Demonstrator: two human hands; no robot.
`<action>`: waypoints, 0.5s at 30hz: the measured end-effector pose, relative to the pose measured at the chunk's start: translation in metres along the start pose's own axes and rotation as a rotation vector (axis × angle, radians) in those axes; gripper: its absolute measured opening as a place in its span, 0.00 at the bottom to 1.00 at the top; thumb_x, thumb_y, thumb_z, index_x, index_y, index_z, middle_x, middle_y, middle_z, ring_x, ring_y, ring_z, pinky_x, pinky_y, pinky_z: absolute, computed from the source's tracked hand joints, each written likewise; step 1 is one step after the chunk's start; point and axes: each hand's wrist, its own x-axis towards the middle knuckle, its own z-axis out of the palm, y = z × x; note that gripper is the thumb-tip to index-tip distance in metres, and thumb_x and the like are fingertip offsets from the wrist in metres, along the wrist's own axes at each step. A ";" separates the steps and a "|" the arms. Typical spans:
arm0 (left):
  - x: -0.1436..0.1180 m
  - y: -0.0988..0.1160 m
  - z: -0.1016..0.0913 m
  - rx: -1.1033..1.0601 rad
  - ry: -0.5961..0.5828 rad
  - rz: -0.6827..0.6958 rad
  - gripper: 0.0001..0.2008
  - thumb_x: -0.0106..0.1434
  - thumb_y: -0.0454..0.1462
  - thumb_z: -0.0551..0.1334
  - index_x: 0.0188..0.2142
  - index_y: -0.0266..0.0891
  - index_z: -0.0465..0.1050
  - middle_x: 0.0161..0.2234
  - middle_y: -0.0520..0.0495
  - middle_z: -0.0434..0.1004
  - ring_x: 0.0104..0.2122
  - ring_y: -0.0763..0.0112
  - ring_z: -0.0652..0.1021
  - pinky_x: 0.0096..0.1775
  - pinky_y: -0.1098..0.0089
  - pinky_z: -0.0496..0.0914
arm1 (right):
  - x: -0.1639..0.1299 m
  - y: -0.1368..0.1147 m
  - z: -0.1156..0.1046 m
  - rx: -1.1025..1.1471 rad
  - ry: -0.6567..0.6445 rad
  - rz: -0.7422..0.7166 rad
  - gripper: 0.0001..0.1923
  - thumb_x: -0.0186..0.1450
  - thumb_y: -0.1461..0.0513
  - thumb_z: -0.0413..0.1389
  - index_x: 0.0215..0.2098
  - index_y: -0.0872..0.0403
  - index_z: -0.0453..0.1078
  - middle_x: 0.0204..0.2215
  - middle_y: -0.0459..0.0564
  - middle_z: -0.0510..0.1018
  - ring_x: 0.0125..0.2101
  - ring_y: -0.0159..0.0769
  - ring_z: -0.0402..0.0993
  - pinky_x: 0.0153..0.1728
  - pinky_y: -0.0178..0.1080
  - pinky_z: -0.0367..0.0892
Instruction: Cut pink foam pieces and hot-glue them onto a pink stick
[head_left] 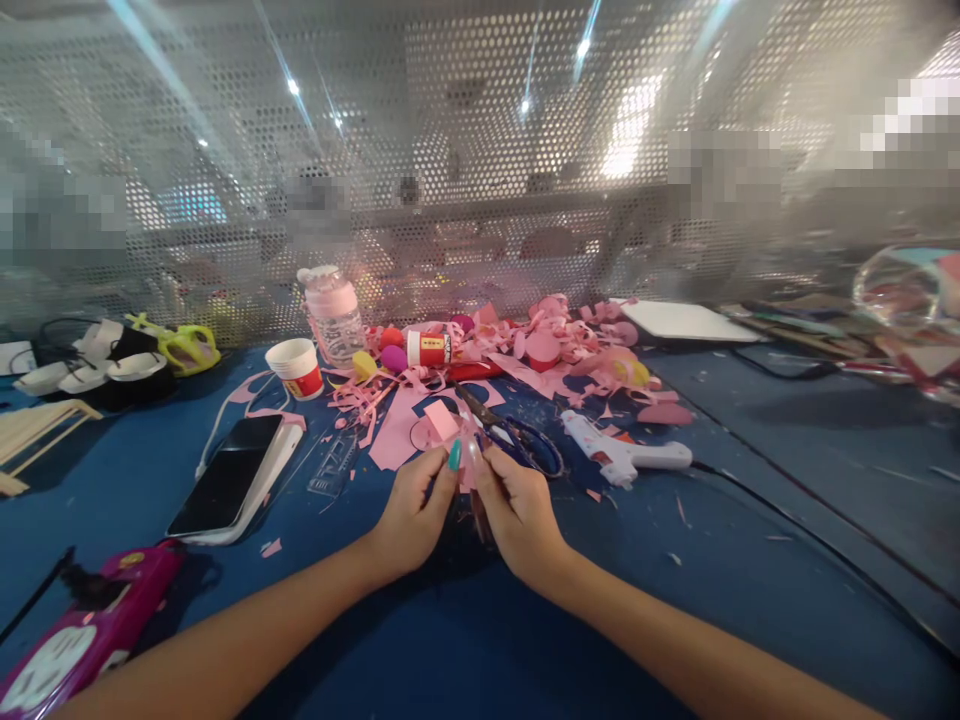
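Fingertips pinched on pink paper piece

Pinched from both sides by left hand (416, 510) and right hand (517, 510), small pink paper piece (469, 462), held just above blue table (750, 560). Just beyond the fingers, scissors (510, 432) and pink paper scraps (540, 350). Right of those, glue gun (622, 455). Left, phone (229, 482), paper cup (297, 367), plastic bottle (334, 315).

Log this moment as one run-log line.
left hand: pinching pink paper piece | right hand: pinching same piece | scissors: on table, behind hands | glue gun: right of scissors | phone: left
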 end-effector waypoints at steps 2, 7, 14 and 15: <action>-0.001 0.000 0.000 -0.034 -0.005 -0.033 0.14 0.64 0.42 0.47 0.27 0.37 0.61 0.23 0.53 0.61 0.24 0.75 0.62 0.29 0.74 0.59 | 0.000 -0.002 0.000 0.036 0.006 0.018 0.15 0.65 0.59 0.43 0.21 0.53 0.54 0.11 0.39 0.61 0.12 0.24 0.59 0.15 0.29 0.56; -0.002 -0.002 0.002 -0.159 0.079 -0.007 0.13 0.63 0.43 0.48 0.37 0.37 0.64 0.30 0.50 0.63 0.30 0.72 0.66 0.35 0.71 0.63 | 0.000 -0.001 0.005 0.224 0.064 0.136 0.16 0.63 0.55 0.45 0.21 0.53 0.56 0.10 0.38 0.59 0.11 0.24 0.56 0.12 0.29 0.53; 0.003 -0.007 -0.001 -0.138 0.019 0.222 0.22 0.55 0.43 0.60 0.51 0.47 0.64 0.54 0.44 0.57 0.54 0.58 0.58 0.53 0.56 0.53 | 0.005 0.000 0.011 0.786 -0.189 0.517 0.17 0.55 0.49 0.50 0.20 0.52 0.54 0.07 0.34 0.52 0.07 0.21 0.43 0.08 0.28 0.41; 0.004 -0.008 -0.002 -0.153 -0.021 0.240 0.19 0.56 0.43 0.59 0.49 0.47 0.67 0.54 0.44 0.59 0.53 0.59 0.60 0.53 0.56 0.54 | 0.004 0.000 0.011 0.787 -0.233 0.507 0.16 0.55 0.50 0.50 0.20 0.52 0.54 0.07 0.34 0.52 0.07 0.21 0.43 0.08 0.28 0.41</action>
